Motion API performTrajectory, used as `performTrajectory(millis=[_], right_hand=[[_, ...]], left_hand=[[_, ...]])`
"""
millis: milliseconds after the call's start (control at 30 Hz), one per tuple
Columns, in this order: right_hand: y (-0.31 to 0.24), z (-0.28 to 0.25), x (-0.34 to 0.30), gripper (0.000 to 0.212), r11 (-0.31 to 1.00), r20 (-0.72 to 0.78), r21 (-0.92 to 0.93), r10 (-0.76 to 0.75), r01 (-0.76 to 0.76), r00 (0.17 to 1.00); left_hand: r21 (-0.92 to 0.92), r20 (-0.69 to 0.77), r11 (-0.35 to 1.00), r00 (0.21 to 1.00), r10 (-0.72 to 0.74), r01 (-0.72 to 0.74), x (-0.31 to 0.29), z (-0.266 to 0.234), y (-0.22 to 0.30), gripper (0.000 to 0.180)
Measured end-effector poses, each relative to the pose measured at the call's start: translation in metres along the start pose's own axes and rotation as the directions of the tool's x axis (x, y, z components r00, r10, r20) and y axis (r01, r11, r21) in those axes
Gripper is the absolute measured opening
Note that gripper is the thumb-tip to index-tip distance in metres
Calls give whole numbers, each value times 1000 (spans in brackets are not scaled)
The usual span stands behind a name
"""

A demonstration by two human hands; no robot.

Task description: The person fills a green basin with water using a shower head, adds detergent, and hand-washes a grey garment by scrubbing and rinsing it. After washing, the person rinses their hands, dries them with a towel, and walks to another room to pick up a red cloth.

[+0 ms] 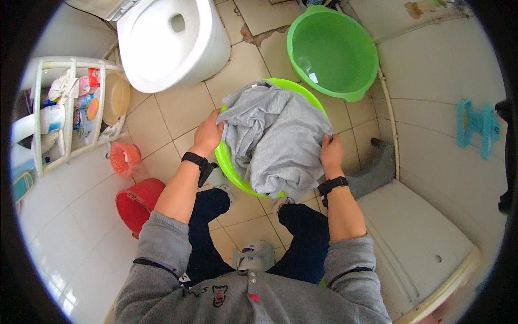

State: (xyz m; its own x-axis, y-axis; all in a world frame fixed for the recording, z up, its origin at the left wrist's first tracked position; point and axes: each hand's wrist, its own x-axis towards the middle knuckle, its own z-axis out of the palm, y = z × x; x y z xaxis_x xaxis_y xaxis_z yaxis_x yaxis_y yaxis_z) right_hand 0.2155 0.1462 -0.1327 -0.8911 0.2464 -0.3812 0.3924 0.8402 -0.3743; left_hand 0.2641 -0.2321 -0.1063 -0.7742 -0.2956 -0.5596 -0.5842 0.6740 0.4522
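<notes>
across a round lime-green plastic basin [226, 167] | rumpled grey cloth [291, 137] | both hands [208, 134] [331, 154] grasping the cloth's opposite edges

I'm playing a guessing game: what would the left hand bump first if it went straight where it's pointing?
Most likely the grey cloth heaped in the lime-green basin, since the left hand is right at its edge, though depth is hard to judge.

Around you: beige tiled floor [181, 108]; pale wall [431, 127] at your right; white toilet [162, 51] and rack [36, 121] to your left.
</notes>
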Motion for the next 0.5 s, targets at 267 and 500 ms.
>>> performTrajectory(millis=[267, 500], right_hand=[[-7, 4, -37, 36, 984, -64, -47, 171, -174, 983], [-3, 26, -51, 37, 980, -174, 13, 196, -197, 965]], left_hand=[[-53, 68, 998, 997, 30, -26, 30, 19, -15, 40], [-102, 33, 991, 996, 88, -84, 67, 53, -34, 41]])
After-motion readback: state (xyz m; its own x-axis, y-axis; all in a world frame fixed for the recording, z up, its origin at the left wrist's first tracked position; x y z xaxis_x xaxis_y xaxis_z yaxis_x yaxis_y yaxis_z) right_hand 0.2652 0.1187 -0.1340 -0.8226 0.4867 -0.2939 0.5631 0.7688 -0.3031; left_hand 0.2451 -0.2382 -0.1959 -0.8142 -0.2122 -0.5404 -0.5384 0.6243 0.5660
